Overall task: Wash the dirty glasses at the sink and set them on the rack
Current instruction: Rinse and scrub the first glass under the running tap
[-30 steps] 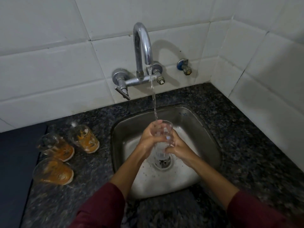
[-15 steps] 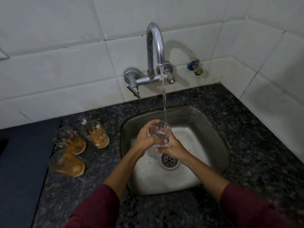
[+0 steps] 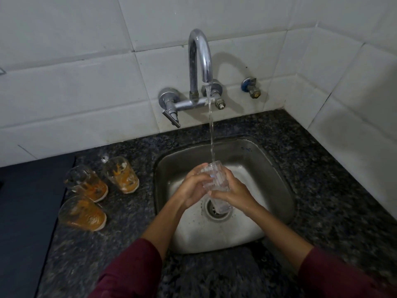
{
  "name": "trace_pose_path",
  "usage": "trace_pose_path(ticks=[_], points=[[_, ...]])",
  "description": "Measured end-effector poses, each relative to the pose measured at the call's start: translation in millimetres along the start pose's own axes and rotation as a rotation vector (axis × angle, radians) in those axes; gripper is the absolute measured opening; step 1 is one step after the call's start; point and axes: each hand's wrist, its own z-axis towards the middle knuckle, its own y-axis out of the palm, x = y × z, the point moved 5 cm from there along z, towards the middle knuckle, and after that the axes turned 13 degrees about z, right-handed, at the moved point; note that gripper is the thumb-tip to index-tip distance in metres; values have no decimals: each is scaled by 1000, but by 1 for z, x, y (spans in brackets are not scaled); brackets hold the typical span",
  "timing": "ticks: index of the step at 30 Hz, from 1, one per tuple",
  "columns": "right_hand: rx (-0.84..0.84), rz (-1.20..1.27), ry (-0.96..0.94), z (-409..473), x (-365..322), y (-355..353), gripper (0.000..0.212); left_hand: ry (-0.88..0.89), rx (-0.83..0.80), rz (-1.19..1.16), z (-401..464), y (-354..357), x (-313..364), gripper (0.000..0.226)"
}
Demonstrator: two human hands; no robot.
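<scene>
Over sink, glass gripped between left hand and right hand.

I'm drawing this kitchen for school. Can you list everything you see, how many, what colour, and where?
clear glass: 1, see-through, under the running water, over the sink
dirty glasses: 3, orange-stained, on the counter left of the sink
sink: 1, steel, set in the counter
tap: 1, shiny silver, on the wall, running
small valve: 1, blue and brass, right of the tap
counter: 1, dark speckled stone
wall tiles: many, white
left hand: 1, holds the clear glass
right hand: 1, holds the clear glass
sleeves: 2, maroon
</scene>
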Motion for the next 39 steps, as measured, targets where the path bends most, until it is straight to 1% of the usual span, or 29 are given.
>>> trace_pose_path(ticks=[2,4,7,10,11,13,15,17,18,19,21,23,25,26,28,30,32,34,35,37,39], points=[[-16,-119,17,0,0,-6,90,-7,39,82,0,-2,0,68],[-22,-296,44,1,-2,-14,98,-31,77,155,-2,-6,-2,69],[9,-439,48,2,-16,-27,92,-47,63,174,-4,-11,-7,69],[34,-574,94,1,-35,-41,73,-92,70,200,-7,-13,-15,77],[27,-652,105,1,-42,-45,69,-102,84,268,-9,-13,-16,81],[1,-790,109,-3,-54,-51,65,-79,110,520,-13,-8,-14,89],[-49,-901,81,-7,-65,-51,66,2,112,826,-17,0,-7,96],[-96,-1002,46,-11,-75,-47,69,126,80,1092,-22,16,2,99],[-113,-1034,30,-14,-80,-44,70,170,52,1181,-25,24,4,100],[-125,-1045,20,-17,-84,-40,70,199,23,1221,-26,31,3,101],[-132,-1019,-7,-22,-92,-30,70,227,-15,1209,-29,40,0,95],[-128,-971,-83,-28,-101,-18,67,224,32,1183,-35,35,-3,81],[-121,-908,-206,-31,-113,-1,59,228,161,1108,-44,17,-1,62],[-107,-859,-285,-30,-121,10,54,238,225,1062,-50,6,1,56],[-31,-730,-445,-21,-144,32,43,220,377,995,-62,-22,6,54],[91,-649,-522,3,-166,52,38,170,547,892,-72,-54,10,60],[191,-606,-442,44,-178,64,45,148,646,805,-78,-78,18,72],[254,-532,-292,87,-180,70,56,164,694,789,-81,-91,31,86],[278,-492,-232,104,-179,72,56,178,707,789,-83,-93,38,90],[321,-452,-194,126,-174,76,50,214,732,799,-86,-95,50,88],[361,-399,-181,135,-168,76,51,238,740,793,-87,-95,55,80]])
